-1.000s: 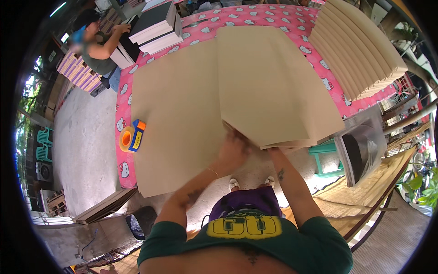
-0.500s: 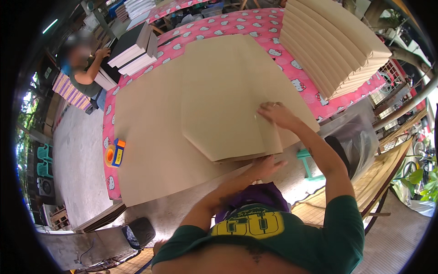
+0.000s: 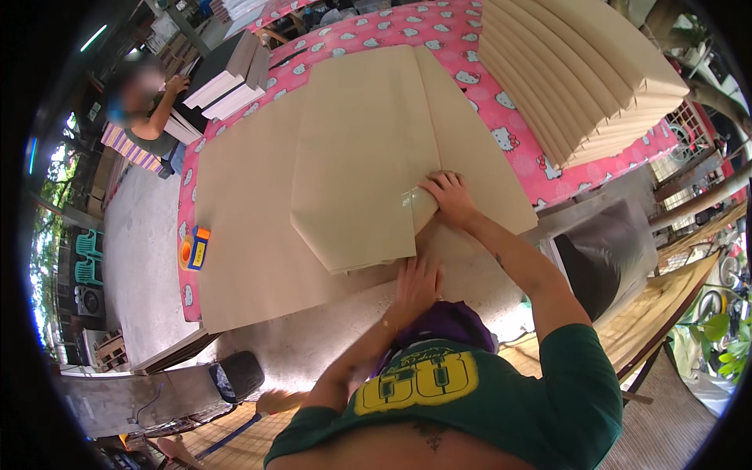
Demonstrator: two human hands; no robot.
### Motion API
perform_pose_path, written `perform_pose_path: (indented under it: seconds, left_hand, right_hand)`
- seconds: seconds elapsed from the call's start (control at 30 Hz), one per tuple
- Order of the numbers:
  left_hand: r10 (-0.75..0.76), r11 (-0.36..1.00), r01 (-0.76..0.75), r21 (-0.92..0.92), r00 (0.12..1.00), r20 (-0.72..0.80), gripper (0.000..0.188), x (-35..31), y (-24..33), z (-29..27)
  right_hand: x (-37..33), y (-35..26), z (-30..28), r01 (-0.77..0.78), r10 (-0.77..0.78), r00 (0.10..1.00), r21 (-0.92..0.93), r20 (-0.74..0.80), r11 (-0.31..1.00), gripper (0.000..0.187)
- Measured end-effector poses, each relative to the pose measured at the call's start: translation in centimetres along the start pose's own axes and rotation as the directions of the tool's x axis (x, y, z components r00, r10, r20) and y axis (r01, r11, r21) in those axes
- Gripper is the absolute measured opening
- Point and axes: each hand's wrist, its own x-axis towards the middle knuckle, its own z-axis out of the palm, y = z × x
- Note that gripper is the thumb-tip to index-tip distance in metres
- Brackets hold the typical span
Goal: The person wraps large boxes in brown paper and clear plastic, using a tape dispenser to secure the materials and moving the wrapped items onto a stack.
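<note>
A large folded piece of brown wrapping paper [image 3: 352,157] lies on a wider flat brown sheet [image 3: 243,258]. Its near left corner is folded in at a slant, and the near right corner is turned inward. A shiny strip of clear tape [image 3: 410,197] shows beside that corner. My right hand [image 3: 452,197] presses down on the turned-in flap, palm down with fingers laid over it. At the near edge of the folded paper, my left hand [image 3: 419,283] rests with fingers extended against the edge. What lies inside the paper is hidden.
A blue and orange tape dispenser [image 3: 194,248] stands at the table's left edge. Folded brown paper pieces [image 3: 580,86] are piled high at the far right. Black-topped white stacks [image 3: 227,78] stand far left, where another person [image 3: 153,117] works. The tablecloth [image 3: 368,35] is pink.
My right hand has moved left, and the near right corner now folds inward with tape showing. My left hand has shifted left along the near edge. The view has shifted slightly.
</note>
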Motion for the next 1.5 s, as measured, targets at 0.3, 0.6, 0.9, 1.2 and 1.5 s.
perform_pose_path:
  seconds: [0.3, 0.6, 0.9, 1.2, 1.5]
  left_hand:
    - [0.103, 0.957, -0.192, 0.218, 0.926, 0.364, 0.035, 5.4, -9.4, -2.1]
    - [0.186, 0.978, -0.182, -0.105, 0.982, 0.031, 0.035, 3.6, -15.0, -0.4]
    - [0.384, 0.906, -0.408, 0.109, 0.904, 0.188, 0.028, 3.3, -13.3, -2.9]
    - [-0.505, 0.527, 0.437, -0.730, 0.851, 0.144, 0.029, -8.0, -23.1, -12.3]
    - [-0.560, -0.252, 0.396, -0.883, 0.684, 0.467, 0.038, -0.4, -28.1, -10.8]
  right_hand:
    - [-3.7, -3.7, 1.4, -0.554, 0.554, 0.830, -0.007, 0.062, 0.832, 0.101]
    - [-4.7, -10.2, 2.7, -0.715, 0.751, 0.592, 0.621, 0.292, 0.322, 0.060]
    - [-6.8, -17.6, 4.1, -0.483, 0.510, 0.749, 0.876, 0.422, -0.015, 0.034]
    - [-3.8, -20.0, -5.4, -0.401, 0.711, 0.685, 0.731, -0.163, 0.553, 0.030]
    - [13.0, -29.5, 6.4, -0.245, 0.218, 0.862, 0.001, 0.457, 0.970, 0.056]
